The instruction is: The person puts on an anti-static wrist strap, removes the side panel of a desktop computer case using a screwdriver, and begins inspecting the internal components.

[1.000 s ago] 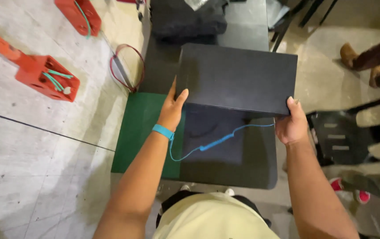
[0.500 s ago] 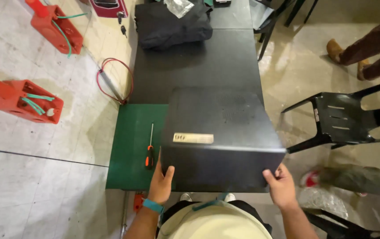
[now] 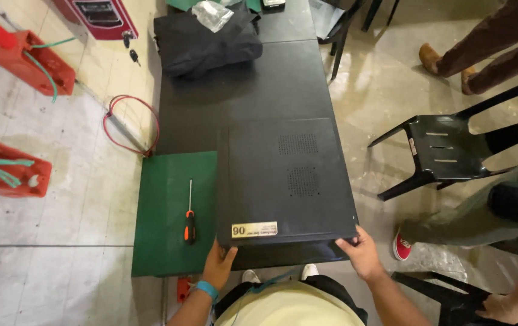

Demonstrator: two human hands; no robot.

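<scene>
A black metal computer case point(image 3: 286, 181) lies flat on a dark table point(image 3: 241, 90), its vented side panel facing up and a small gold label near its front edge. My left hand point(image 3: 218, 265) grips the case's near left corner; a blue band is on that wrist. My right hand point(image 3: 361, 252) grips the near right corner. Left of the case, an orange-handled screwdriver point(image 3: 190, 216) lies on a green mat point(image 3: 171, 211), close to my left hand.
A black bag point(image 3: 207, 42) with a clear plastic wrapper sits at the table's far end. A red wire loop point(image 3: 131, 124) and red boxes point(image 3: 8, 169) lie on the floor at left. A black plastic chair point(image 3: 446, 154) and other people's legs are at right.
The case has gone from being held tilted above the table to lying flat on it. Both my hands have slid back to its near corners. The screwdriver came into view.
</scene>
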